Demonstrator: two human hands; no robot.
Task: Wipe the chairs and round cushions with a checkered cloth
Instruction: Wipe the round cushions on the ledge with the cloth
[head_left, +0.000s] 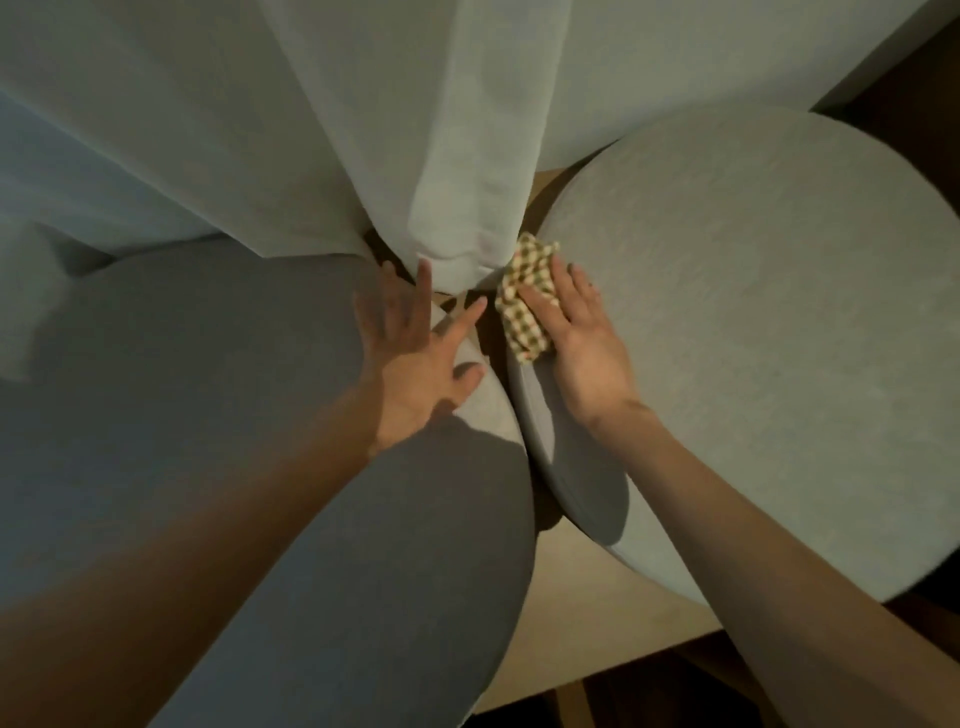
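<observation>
A white drape (467, 130) hangs at 12 o'clock. The left round cushion (182, 389) fills 8 o'clock and the right round cushion (753, 312) fills 3 o'clock; their edges almost meet at the centre. The left hand (415, 353) lies flat on the left cushion, its grip wide, fingers spread. The right hand (582, 343), fingers straight, presses the bunched checkered cloth (524, 312) onto the right cushion's 9 o'clock rim.

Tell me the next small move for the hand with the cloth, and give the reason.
Probably sweep the yellow checkered cloth rightward across the right round grey cushion: the right hand presses it flat at the cushion's left edge, so most of that surface lies beyond it.
</observation>
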